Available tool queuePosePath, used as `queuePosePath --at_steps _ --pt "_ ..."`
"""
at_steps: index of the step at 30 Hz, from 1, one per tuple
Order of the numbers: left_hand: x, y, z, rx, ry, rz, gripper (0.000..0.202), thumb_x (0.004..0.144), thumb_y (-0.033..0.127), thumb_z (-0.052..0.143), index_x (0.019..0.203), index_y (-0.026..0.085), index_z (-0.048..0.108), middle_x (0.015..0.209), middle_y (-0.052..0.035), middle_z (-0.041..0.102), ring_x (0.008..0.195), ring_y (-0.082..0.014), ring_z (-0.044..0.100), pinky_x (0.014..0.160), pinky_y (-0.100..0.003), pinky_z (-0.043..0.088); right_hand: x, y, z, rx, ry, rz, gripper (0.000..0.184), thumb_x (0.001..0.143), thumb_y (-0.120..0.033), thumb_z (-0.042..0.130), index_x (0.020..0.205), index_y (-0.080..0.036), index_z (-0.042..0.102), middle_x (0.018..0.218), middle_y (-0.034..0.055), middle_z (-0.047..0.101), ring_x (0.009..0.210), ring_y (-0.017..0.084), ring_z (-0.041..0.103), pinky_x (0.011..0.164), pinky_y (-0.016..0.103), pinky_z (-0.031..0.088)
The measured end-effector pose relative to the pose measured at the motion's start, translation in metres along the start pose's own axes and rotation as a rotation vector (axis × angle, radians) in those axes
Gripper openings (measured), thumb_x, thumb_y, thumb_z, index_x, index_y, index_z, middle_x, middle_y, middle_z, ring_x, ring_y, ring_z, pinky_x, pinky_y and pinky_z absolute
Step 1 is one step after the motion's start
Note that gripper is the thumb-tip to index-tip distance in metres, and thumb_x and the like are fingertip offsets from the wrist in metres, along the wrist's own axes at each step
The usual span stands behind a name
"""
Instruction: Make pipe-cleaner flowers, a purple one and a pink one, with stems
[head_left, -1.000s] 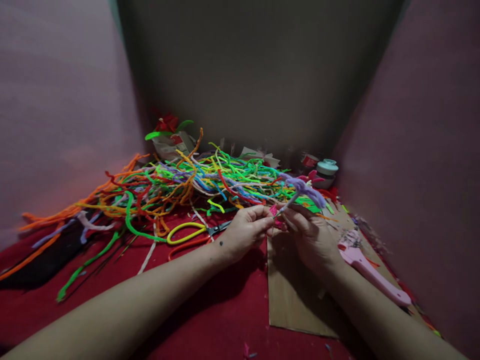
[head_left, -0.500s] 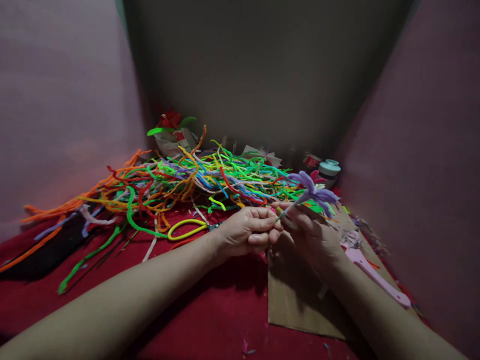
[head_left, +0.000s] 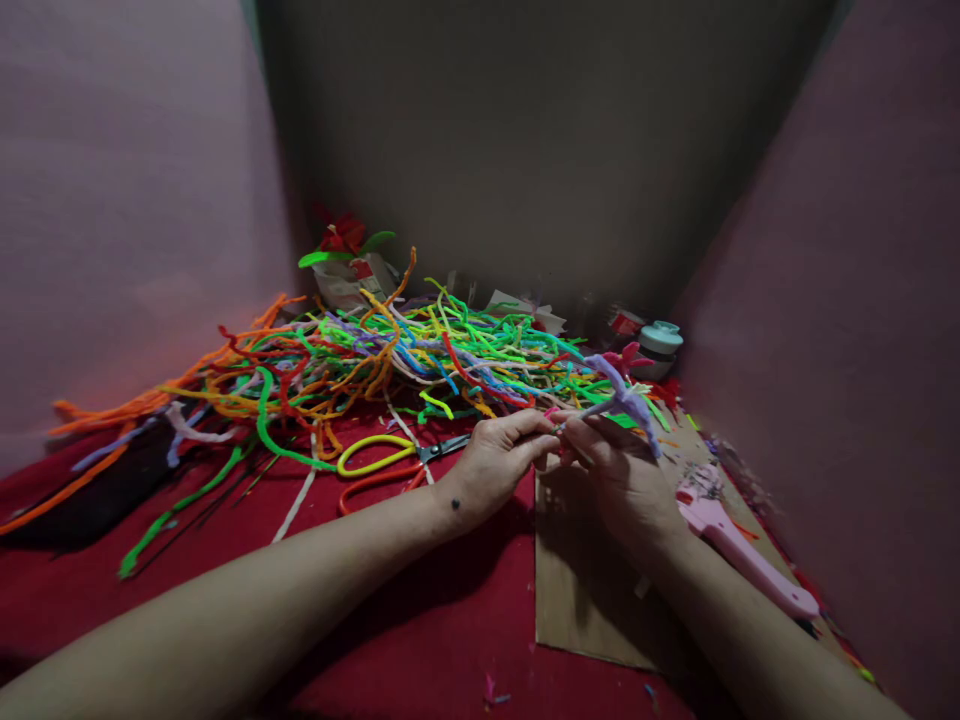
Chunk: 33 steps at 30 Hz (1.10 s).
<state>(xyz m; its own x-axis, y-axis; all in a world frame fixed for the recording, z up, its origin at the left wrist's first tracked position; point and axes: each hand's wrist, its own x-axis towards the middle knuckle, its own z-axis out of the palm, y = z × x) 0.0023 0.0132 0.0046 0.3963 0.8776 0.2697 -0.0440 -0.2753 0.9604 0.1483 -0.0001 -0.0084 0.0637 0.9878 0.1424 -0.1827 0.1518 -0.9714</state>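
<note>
A small purple pipe-cleaner flower (head_left: pixel 622 395) on a thin stem sticks up to the right between my two hands. My left hand (head_left: pixel 495 462) is closed, its thumb and fingertips pinching the lower end of the stem. My right hand (head_left: pixel 619 470) is closed too, fingers curled round the stem just below the petals. Both hands hover over the near edge of a brown cardboard sheet (head_left: pixel 585 590) on the red cloth (head_left: pixel 420 640). A little pink piece shows between the fingers; I cannot make out what it is.
A big tangle of coloured pipe cleaners (head_left: pixel 360 365) lies behind the hands. Yellow-handled scissors (head_left: pixel 390 455) lie left of my left hand. A pink glue gun (head_left: pixel 742 550) lies at the right. A small pale green jar (head_left: pixel 658 340) and a red flower (head_left: pixel 341 240) stand by the cardboard walls.
The flower's head has turned and dipped slightly between the frames as my fingers shifted along the stem. My left hand has twisted, opening its fist into a fingertip pinch.
</note>
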Motion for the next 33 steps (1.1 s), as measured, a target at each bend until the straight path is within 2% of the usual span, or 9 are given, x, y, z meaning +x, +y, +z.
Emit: queuePosePath --at_steps 5,9,12,17,20,25,33 --pt "0.002 0.004 -0.001 -0.192 -0.024 -0.141 0.019 0.079 0.024 0.058 0.063 0.014 0.055 0.052 0.0057 0.050 0.040 -0.0023 0.036 0.042 -0.016 0.027 -0.001 -0.007 0.000 -0.055 -0.072 -0.065 0.014 0.078 -0.038 0.062 0.082 -0.027 0.072 0.089 0.0038 0.069 0.077 0.020 0.060 0.066 0.034 0.050" --pt "0.002 0.000 0.000 -0.394 -0.089 -0.255 0.021 0.078 0.029 0.062 0.068 0.013 0.054 0.052 0.0048 0.052 0.036 -0.0009 0.035 0.038 -0.014 0.023 0.001 -0.005 -0.001 -0.029 -0.105 -0.049 0.017 0.079 -0.037 0.063 0.090 -0.028 0.071 0.091 0.0035 0.070 0.078 0.021 0.062 0.070 0.036 0.051" --pt "0.002 -0.002 -0.002 -0.533 -0.170 -0.325 0.020 0.080 0.029 0.062 0.070 0.013 0.053 0.052 0.0047 0.053 0.033 0.0000 0.029 0.035 -0.014 0.021 0.002 -0.002 -0.003 -0.024 -0.103 -0.042 0.020 0.080 -0.036 0.062 0.095 -0.027 0.071 0.092 0.0027 0.071 0.083 0.020 0.063 0.079 0.038 0.050" --pt "0.006 -0.003 -0.012 -0.692 -0.342 -0.425 0.017 0.081 0.027 0.061 0.073 0.012 0.057 0.051 0.0059 0.050 0.030 0.0010 0.019 0.032 -0.013 0.025 0.002 -0.005 -0.005 -0.308 -0.078 -0.314 0.019 0.082 -0.034 0.061 0.096 -0.027 0.073 0.108 0.0026 0.068 0.104 0.021 0.058 0.092 0.036 0.045" --pt "0.006 -0.003 -0.016 -0.777 -0.415 -0.463 0.011 0.080 0.021 0.061 0.075 0.011 0.058 0.049 0.0070 0.048 0.029 0.0014 0.013 0.030 -0.012 0.023 0.001 -0.008 -0.005 -0.364 -0.121 -0.402 0.022 0.085 -0.032 0.058 0.101 -0.029 0.071 0.109 0.0020 0.067 0.106 0.021 0.057 0.094 0.036 0.044" --pt "0.006 -0.004 -0.018 -0.820 -0.468 -0.491 0.011 0.083 0.018 0.057 0.075 0.011 0.059 0.047 0.0076 0.045 0.029 0.0009 0.010 0.029 -0.012 0.022 0.000 -0.009 -0.005 -0.308 -0.175 -0.363 0.021 0.086 -0.033 0.056 0.099 -0.032 0.072 0.106 0.0011 0.068 0.104 0.021 0.059 0.092 0.037 0.045" --pt "0.008 -0.008 -0.020 -0.769 -0.499 -0.490 0.011 0.083 0.022 0.058 0.078 0.012 0.059 0.049 0.0074 0.046 0.029 0.0011 0.011 0.029 -0.012 0.017 0.001 -0.014 -0.004 -0.320 -0.149 -0.337 0.016 0.083 -0.031 0.060 0.089 -0.029 0.075 0.107 0.0015 0.067 0.103 0.022 0.057 0.092 0.036 0.044"
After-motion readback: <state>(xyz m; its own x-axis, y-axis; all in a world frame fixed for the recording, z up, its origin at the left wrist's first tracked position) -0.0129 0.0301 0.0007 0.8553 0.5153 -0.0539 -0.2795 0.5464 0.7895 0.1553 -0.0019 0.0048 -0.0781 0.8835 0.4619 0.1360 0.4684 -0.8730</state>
